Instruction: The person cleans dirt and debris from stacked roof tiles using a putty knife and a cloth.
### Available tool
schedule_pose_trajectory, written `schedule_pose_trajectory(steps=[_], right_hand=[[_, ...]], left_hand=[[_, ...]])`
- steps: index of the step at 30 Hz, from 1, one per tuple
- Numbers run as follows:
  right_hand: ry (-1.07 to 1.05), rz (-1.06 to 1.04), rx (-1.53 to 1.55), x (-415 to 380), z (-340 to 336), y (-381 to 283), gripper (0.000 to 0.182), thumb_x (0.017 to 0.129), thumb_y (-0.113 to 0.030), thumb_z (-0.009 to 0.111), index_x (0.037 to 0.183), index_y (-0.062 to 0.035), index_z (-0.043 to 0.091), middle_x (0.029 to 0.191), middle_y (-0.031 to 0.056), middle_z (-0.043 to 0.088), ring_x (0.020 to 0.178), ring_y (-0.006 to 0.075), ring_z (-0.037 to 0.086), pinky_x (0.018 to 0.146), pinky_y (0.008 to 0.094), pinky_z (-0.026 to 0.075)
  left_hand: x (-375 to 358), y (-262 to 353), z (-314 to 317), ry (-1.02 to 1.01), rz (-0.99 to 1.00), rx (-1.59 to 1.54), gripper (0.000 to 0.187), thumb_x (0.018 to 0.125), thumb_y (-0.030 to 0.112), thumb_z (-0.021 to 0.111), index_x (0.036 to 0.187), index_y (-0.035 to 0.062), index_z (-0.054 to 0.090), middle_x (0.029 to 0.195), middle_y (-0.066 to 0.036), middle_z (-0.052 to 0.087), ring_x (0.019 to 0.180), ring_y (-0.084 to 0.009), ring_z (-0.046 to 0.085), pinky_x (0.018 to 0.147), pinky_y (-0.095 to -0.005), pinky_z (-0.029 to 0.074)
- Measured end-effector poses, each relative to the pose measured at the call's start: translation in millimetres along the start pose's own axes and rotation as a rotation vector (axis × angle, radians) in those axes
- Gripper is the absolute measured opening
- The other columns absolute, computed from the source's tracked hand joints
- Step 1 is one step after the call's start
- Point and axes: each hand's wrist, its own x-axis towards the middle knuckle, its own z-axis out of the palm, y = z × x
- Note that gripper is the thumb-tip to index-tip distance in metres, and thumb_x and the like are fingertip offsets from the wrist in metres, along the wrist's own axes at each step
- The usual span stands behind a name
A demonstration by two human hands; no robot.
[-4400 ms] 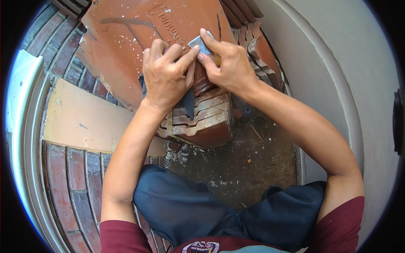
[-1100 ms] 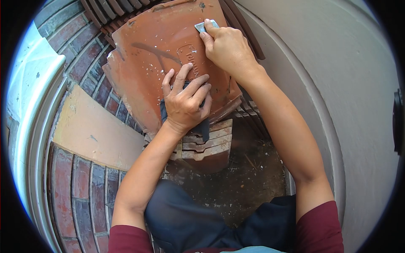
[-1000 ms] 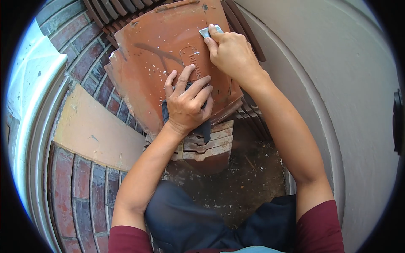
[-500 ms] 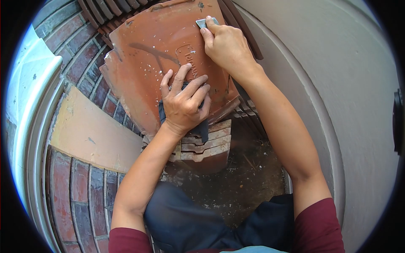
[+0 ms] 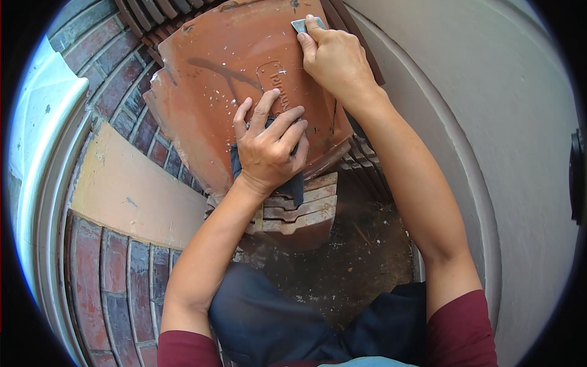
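An orange clay roof tile (image 5: pixel 202 92) with raised lettering lies on a stack of tiles before me, dotted with pale flecks and streaked by a dark smear. Near its upper right edge, my right hand (image 5: pixel 336 58) is closed around a scraper (image 5: pixel 301 25); only the flat grey metal blade shows, resting on or close to the tile, and its handle is hidden. My left hand (image 5: pixel 272 144) bunches a dark cloth (image 5: pixel 295 189) under its palm, fingers bent and apart, on the lower part of the tile. The cloth hangs past the tile's lower edge.
Below the tile stand several stacked tiles (image 5: pixel 299 211), with more tiles (image 5: pixel 153 15) behind. A brick wall (image 5: pixel 116 269) with a beige panel (image 5: pixel 134 189) runs along the left. A grey wall (image 5: pixel 489 122) curves up the right. The dirt floor (image 5: pixel 361 263) holds scattered debris.
My right hand and the scraper have moved slightly up and to the right along the tile's edge. My left hand stays on the cloth in nearly the same place.
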Motion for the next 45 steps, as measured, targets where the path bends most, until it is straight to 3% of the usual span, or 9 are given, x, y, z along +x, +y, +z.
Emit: schedule_pose_trajectory(steps=[19,28,35,45], right_hand=[[0.026,-0.056,0.049,20,3,-14,0.046,0.102,-0.032,0.057,0.139,-0.0055,0.063,0.099,0.033,0.069,0.09,0.0495,0.072,0.079,0.0531,0.06],[0.058,-0.048,0.052,30,1,-23,0.042,0.103,-0.03,0.054,0.132,-0.0006,0.065,0.096,0.0341,0.071,0.093,0.0483,0.072,0.083,0.0532,0.06],[-0.011,0.004,0.025,11,2,-23,0.046,0.103,-0.032,0.054,0.136,0.0,0.063,0.098,0.0337,0.07,0.093,0.0498,0.071,0.08,0.0527,0.06],[0.143,0.009,0.197,30,3,-20,0.048,0.103,-0.033,0.054,0.139,-0.0008,0.061,0.101,0.0318,0.071,0.098,0.0466,0.071,0.089,0.0525,0.057]], left_hand=[[-1,0,2,0.01,-0.006,-0.022,0.014,0.073,0.011,0.076,0.086,0.0138,0.078,0.107,0.002,0.075,0.127,-0.0302,0.059,0.113,-0.0505,0.032],[-1,0,1,0.012,-0.012,-0.024,0.013,0.073,0.011,0.076,0.086,0.0135,0.078,0.107,0.002,0.076,0.127,-0.0307,0.059,0.113,-0.0502,0.031],[-1,-2,0,0.01,-0.006,-0.039,0.013,0.073,0.011,0.076,0.086,0.0137,0.078,0.107,0.002,0.076,0.127,-0.0302,0.06,0.113,-0.0504,0.031],[-1,-2,0,0.018,0.006,-0.041,0.013,0.073,0.011,0.076,0.086,0.0136,0.078,0.106,0.002,0.076,0.126,-0.0304,0.06,0.113,-0.0503,0.032]])
